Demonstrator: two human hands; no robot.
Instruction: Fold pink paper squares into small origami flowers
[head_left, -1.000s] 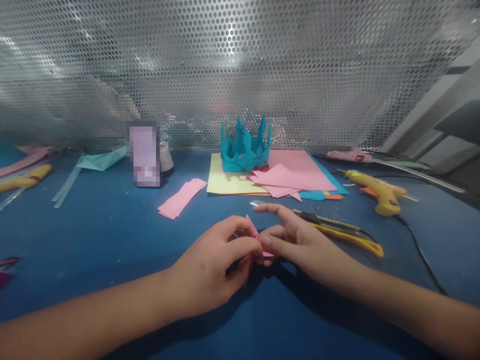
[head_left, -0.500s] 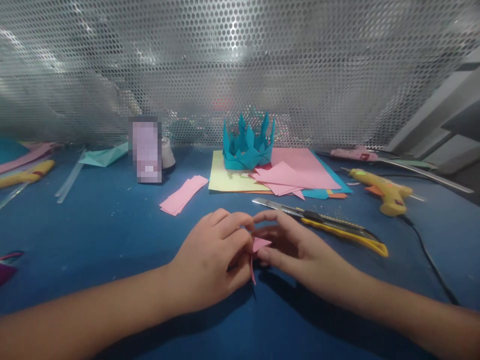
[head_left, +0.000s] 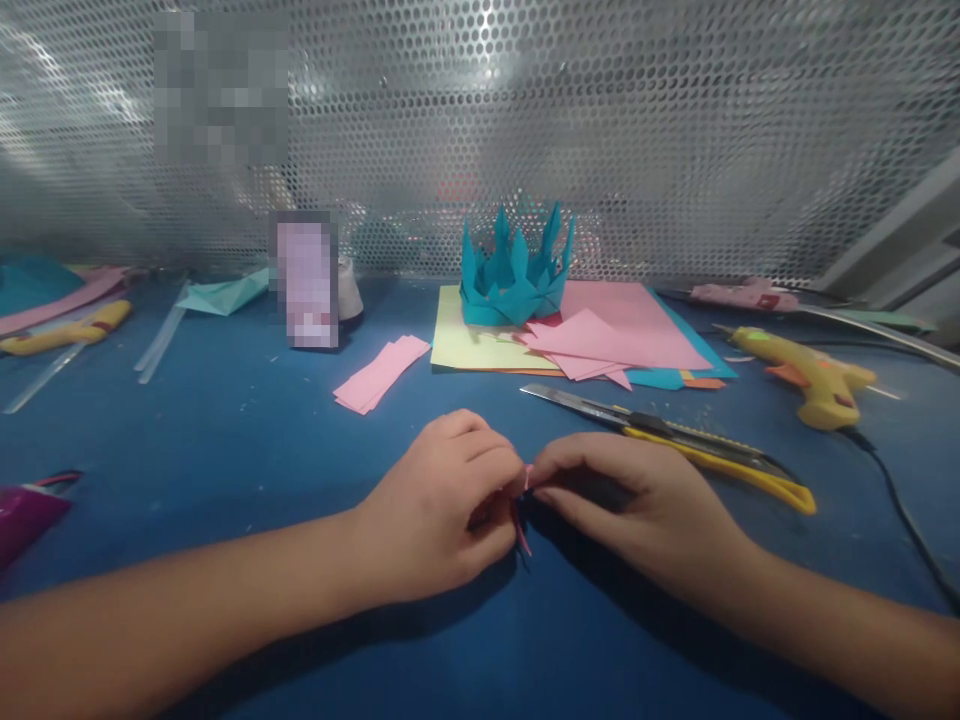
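Observation:
Low over the blue table, my left hand is closed around a small piece of pink paper, most of it hidden by the fingers. From the other side my right hand pinches the paper's edge between thumb and forefinger. Behind my hands lie a stack of pink paper strips and a yellow utility knife with its blade out. A blue folded-paper crown stands on coloured paper sheets, beside pink paper pieces.
A yellow glue gun with a black cord lies at right, another glue gun at left. Clear glue sticks, a blurred-out upright phone-like object and a white spool stand near the perforated metal wall.
My right fingers have closed from a loose curl into a pinch on the pink paper. The pink flap that stuck out is now mostly covered. The view has shifted slightly.

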